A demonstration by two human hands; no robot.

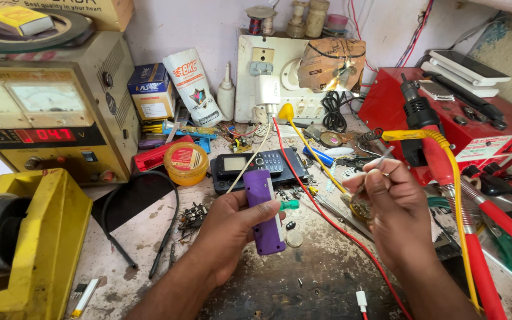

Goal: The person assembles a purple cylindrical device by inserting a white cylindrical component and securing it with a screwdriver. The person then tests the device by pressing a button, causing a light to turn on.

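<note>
Left hand: left hand (229, 222) sits in the lower middle of the frame, fingers wrapped round a purple power bank (264, 210), thumb lying across its front. It's held upright with a slight tilt.
Right hand: right hand (395, 204) is right of centre, fingers curled in tight, pinching a thin metal tool (376, 166) that pokes up out of the fist. Pretty sure it's tweezers, but too small to say for certain.
Purple thing: dead centre of the frame, held above the grubby workbench (303, 278), a white cable (250, 160) running up from its top end.
Behind it: a black keypad phone (253, 165) lying flat just past the power bank.
Upper left: a beige bench power supply (54, 106) with a red digital readout, and below it a yellow machine (37, 237) in the lower left corner.
Middle left: small round tin with a yellow lid (186, 163) beside the phone.
Right side: a red soldering station (475, 127), with a red-handled iron (445, 166) running down past the right hand.
Wires: a red wire (327, 216) and a yellow wire (315, 157) cross the bench between the two hands.
</note>
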